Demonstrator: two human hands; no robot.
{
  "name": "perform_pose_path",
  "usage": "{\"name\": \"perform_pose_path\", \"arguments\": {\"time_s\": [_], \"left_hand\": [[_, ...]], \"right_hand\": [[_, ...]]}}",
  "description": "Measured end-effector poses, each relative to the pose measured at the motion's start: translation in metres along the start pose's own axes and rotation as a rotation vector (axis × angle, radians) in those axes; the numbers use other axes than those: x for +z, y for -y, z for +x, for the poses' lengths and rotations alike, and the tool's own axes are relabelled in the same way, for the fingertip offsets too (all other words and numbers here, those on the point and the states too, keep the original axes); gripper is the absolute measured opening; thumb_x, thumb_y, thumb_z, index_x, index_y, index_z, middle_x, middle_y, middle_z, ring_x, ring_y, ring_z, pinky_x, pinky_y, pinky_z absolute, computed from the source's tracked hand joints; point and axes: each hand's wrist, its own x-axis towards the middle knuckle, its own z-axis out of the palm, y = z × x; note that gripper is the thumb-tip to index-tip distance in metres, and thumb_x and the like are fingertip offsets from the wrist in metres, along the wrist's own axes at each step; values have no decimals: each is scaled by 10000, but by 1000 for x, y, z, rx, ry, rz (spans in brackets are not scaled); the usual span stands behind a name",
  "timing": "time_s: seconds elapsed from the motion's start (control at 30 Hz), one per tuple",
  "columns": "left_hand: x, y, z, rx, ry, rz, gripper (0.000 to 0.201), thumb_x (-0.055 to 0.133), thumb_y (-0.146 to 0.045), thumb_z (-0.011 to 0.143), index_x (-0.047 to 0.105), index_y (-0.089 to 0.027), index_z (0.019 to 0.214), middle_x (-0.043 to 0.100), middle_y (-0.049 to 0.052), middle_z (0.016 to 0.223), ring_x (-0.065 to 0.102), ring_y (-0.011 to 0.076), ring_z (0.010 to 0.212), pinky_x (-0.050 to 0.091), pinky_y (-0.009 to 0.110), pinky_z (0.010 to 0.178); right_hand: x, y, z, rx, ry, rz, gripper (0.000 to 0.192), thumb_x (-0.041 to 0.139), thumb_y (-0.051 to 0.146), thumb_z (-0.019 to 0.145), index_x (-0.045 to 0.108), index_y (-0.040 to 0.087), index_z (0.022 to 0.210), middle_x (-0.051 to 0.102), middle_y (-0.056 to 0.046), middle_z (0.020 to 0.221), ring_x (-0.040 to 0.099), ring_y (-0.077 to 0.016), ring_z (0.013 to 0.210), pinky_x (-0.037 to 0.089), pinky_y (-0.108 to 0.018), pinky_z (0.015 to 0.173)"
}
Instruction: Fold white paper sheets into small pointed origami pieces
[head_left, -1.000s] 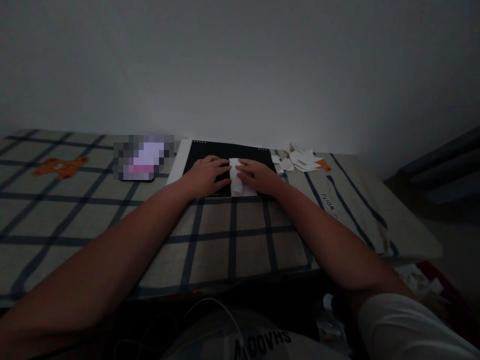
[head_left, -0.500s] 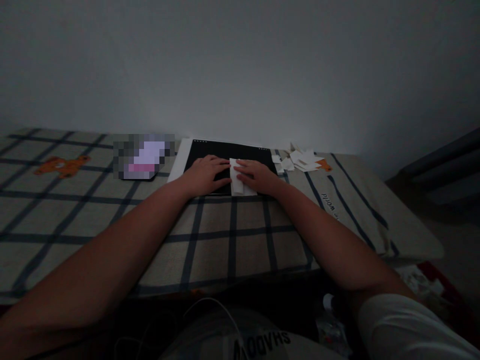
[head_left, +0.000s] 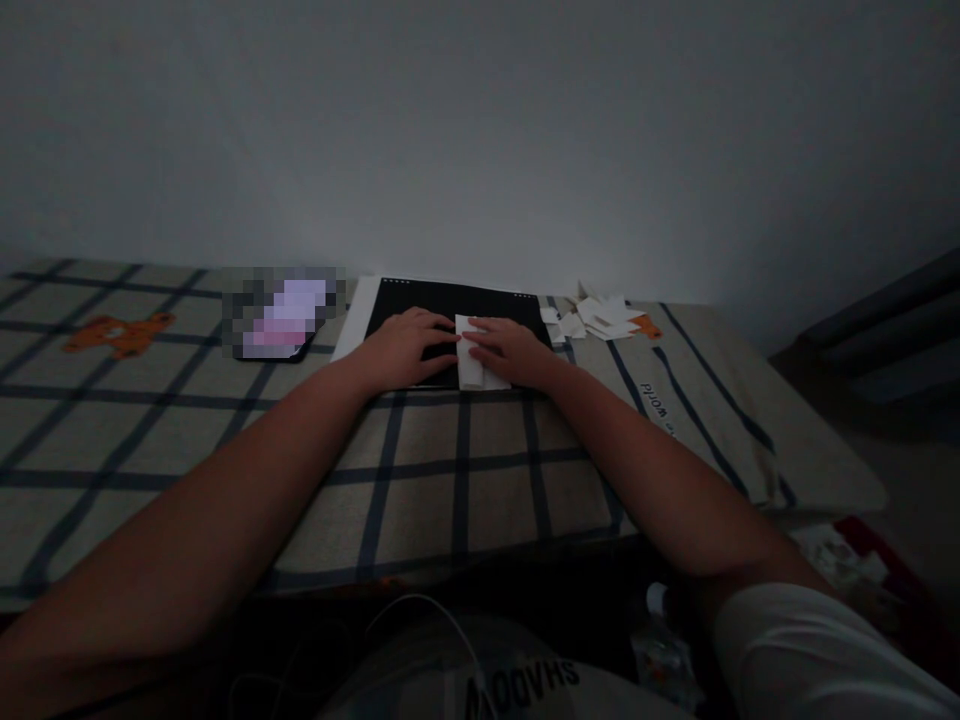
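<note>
A folded strip of white paper [head_left: 471,372] lies at the near edge of a black sheet or board [head_left: 442,297] with rows of small light marks near its far corners. My left hand [head_left: 411,350] rests on the black surface, fingers stretched out, their tips at the paper's left edge. From the other side my right hand [head_left: 511,350] lies flat over the paper, fingers apart and pressing on it. Part of the paper is hidden under that hand. A white sheet [head_left: 354,320] sticks out at the black board's left side.
Several white paper pieces [head_left: 600,318] lie heaped right of the board. A phone [head_left: 289,315], partly pixelated, lies to the left on the checked cloth [head_left: 420,480]. The wall [head_left: 480,140] rises behind. Below the table's edge are a clear bottle [head_left: 664,655] and a white cable [head_left: 420,598].
The hands and folded paper hold nearly the same place. The whole view has shifted very slightly.
</note>
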Motion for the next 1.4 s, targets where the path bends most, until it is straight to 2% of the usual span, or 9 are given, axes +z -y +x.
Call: {"name": "perform_pose_path", "arguments": {"time_s": [0.53,0.83,1.4], "left_hand": [[2,5,0,19,-26,-64,440,546,-451,928,726,-182,1226,665,133,1329,577,309,1233,427,502,1084],[1,4,0,6,-19,-27,539,530,-487,922,683,-132,1298,635,158,1362,564,326,1256,433,487,1089],[0,4,0,-12,-7,-43,506,532,-481,923,688,-173,1293,633,141,1371,563,314,1255,425,497,1094]], "right_hand": [[-8,12,-1,17,65,-106,508,493,466,1000,575,222,1437,478,-110,1561,446,-296,1427,389,-503,1141],[-9,14,-1,40,86,-119,524,492,485,1000,554,231,1454,460,-101,1575,427,-295,1437,384,-514,1145],[-7,13,-1,56,78,-112,511,493,487,998,556,257,1450,466,-87,1572,433,-271,1435,385,-483,1144]]}}
